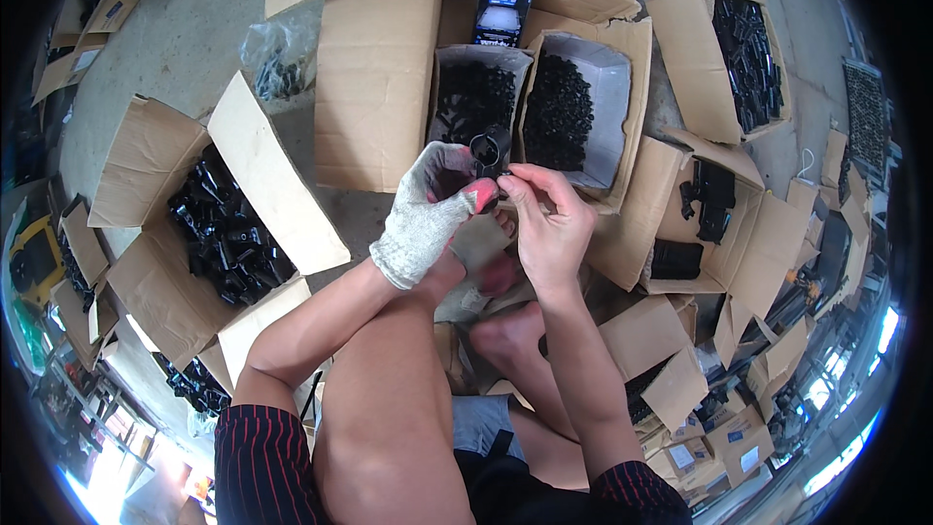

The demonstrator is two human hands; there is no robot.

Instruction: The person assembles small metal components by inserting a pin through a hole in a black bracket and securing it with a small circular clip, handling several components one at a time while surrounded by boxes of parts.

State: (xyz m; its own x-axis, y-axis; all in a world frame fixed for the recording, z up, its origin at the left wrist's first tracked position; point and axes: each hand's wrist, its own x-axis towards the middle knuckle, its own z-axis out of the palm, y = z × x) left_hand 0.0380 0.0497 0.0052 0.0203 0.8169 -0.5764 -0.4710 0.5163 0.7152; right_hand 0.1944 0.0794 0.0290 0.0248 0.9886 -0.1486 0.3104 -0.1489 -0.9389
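In front of me my left hand point(426, 216), in a grey-white knit glove with red fingertips, is closed round a black ring-shaped part point(491, 147). Its round opening faces up. My bare right hand point(551, 224) pinches thumb and finger together at the lower edge of that part, against the glove's fingertips. Whatever lies in the pinch is too small and covered to make out. Just beyond the hands stand two grey trays, the left tray point(520, 62) and the right tray point(612, 87), both with many small black pieces point(558, 107) in them.
A phone point(503, 10) with a lit screen leans behind the trays. At left an open carton point(175, 277) holds shiny black parts point(228, 233). Another carton point(695, 78) of black parts stands far right, and a carton point(743, 170) with fewer dark pieces is nearer. A plastic bag point(282, 53) lies on the floor.
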